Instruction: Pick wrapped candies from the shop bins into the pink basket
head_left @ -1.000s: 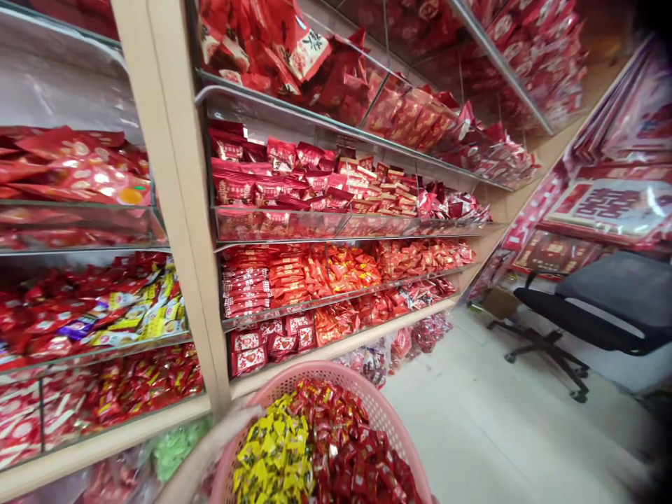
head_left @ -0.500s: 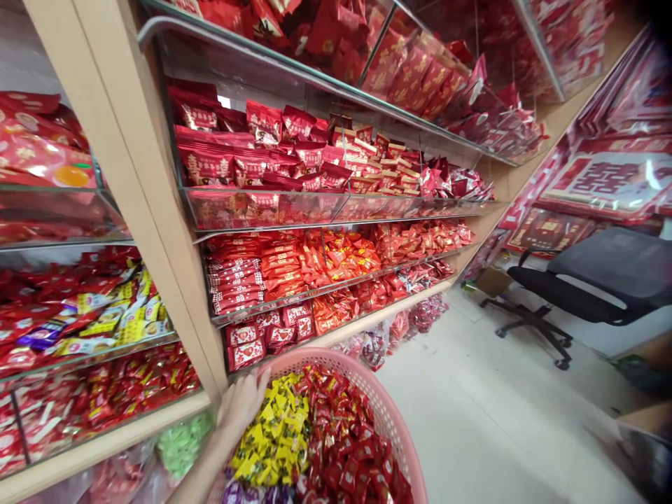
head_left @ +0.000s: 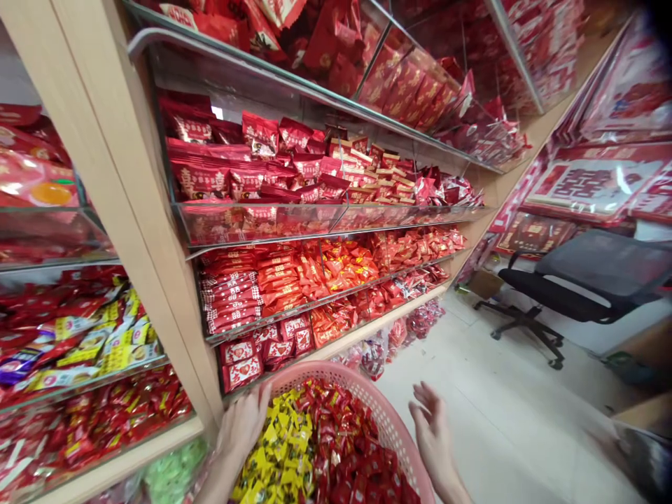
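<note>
A pink plastic basket (head_left: 386, 395) with a perforated wall stands low in front of me, its near part cut off by the frame. Yellow-wrapped candies (head_left: 281, 448) fill its left side, and red-wrapped candies (head_left: 346, 437) its middle and right. My left hand (head_left: 244, 420) is closed over the basket's left rim, with part of its fingers hidden. Just outside the right rim, my right hand (head_left: 431, 423) is raised over the floor, fingers apart and nothing in it. Whether its wrist touches the basket I cannot tell.
Shelves with clear fronts hold red snack packets (head_left: 210, 178) and small red packs (head_left: 231, 301) beyond the basket. A wooden upright (head_left: 123, 210) rises at left. Bagged sweets (head_left: 375, 353) lie under the lowest shelf. A black office chair (head_left: 567, 280) stands on the pale floor at right.
My right hand has come into view beside the basket's right rim. My left hand stays at the left rim. Shelves and basket sit slightly lower in view.
</note>
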`<state>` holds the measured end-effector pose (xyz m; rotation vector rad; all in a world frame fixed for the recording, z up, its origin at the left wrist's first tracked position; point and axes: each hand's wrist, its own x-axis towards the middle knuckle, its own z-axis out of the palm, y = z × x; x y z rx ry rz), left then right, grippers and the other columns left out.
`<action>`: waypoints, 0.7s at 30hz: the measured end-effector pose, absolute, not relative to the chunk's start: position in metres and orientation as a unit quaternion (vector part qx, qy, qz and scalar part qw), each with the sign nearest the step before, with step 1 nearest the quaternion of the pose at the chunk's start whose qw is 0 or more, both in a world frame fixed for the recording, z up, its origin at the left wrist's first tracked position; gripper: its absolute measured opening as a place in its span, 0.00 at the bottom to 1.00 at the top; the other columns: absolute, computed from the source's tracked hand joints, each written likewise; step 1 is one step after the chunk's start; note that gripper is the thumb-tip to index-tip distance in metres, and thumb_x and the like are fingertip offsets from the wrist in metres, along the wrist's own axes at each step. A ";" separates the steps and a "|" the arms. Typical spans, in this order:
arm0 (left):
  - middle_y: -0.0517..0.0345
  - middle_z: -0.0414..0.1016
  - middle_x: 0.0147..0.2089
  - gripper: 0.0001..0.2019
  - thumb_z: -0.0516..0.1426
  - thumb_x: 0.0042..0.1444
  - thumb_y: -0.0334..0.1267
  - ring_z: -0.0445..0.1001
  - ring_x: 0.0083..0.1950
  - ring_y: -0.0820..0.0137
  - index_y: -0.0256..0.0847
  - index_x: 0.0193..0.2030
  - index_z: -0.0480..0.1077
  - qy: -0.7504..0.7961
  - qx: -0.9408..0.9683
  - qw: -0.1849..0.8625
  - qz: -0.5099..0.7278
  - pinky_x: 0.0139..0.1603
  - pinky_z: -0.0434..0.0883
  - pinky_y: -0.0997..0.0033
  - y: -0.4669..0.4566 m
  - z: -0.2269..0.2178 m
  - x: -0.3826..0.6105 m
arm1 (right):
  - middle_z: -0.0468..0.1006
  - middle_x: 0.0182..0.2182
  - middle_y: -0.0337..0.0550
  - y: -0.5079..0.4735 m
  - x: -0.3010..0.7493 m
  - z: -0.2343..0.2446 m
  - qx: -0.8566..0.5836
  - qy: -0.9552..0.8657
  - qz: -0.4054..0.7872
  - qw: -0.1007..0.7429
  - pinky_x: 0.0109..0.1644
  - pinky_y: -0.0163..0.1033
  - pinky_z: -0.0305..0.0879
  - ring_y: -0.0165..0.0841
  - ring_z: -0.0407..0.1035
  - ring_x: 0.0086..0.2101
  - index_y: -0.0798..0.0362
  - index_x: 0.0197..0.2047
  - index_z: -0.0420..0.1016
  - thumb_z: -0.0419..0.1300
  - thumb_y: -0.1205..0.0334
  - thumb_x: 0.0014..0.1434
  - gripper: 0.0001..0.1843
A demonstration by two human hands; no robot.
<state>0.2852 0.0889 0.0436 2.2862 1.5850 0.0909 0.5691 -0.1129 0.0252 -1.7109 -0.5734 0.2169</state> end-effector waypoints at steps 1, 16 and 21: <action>0.43 0.78 0.38 0.29 0.34 0.60 0.52 0.77 0.42 0.57 0.38 0.48 0.68 0.561 0.807 0.179 0.033 0.42 0.68 0.61 0.089 0.043 0.286 | 0.66 0.53 0.53 -0.092 0.574 0.032 -0.737 -0.289 0.089 0.605 0.55 0.48 0.60 0.41 0.62 0.52 0.52 0.54 0.57 0.54 0.49 0.53 0.28; 0.44 0.77 0.42 0.25 0.35 0.61 0.46 0.76 0.45 0.57 0.39 0.53 0.64 0.560 0.813 0.160 0.006 0.43 0.69 0.61 0.097 0.036 0.290 | 0.66 0.48 0.56 0.130 0.626 0.077 -0.798 -0.530 -0.002 0.288 0.53 0.45 0.58 0.43 0.62 0.50 0.59 0.57 0.59 0.54 0.65 0.53 0.27; 0.43 0.77 0.43 0.25 0.35 0.61 0.45 0.75 0.47 0.57 0.38 0.53 0.66 0.571 0.804 0.168 -0.017 0.44 0.69 0.60 0.097 0.040 0.293 | 0.63 0.54 0.60 0.163 0.631 0.074 -0.829 -0.516 0.017 0.216 0.52 0.43 0.59 0.46 0.62 0.52 0.59 0.57 0.61 0.61 0.58 0.50 0.32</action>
